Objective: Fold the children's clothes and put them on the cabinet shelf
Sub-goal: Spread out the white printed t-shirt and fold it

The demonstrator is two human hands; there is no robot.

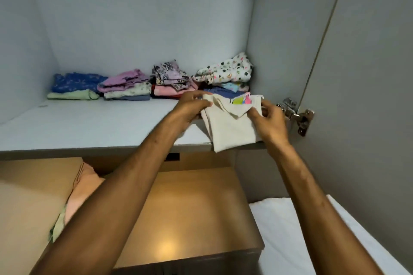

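A cream folded garment (232,128) with a green and pink print lies at the front right of the pale cabinet shelf (89,127), its lower edge hanging over the shelf lip. My left hand (192,105) pinches its upper left corner. My right hand (270,120) grips its right edge. Several stacks of folded children's clothes line the back of the shelf: a blue and green stack (76,86), a purple and floral stack (125,85), a lilac and pink stack (172,80), and a white patterned stack (225,71) in the right corner.
The open cabinet door (368,73) stands at the right with a metal hinge (297,114) close to my right hand. Below the shelf is a brown box-like surface (190,207) with pink and green cloth (82,187) sticking out. A white padded surface (290,236) lies at lower right.
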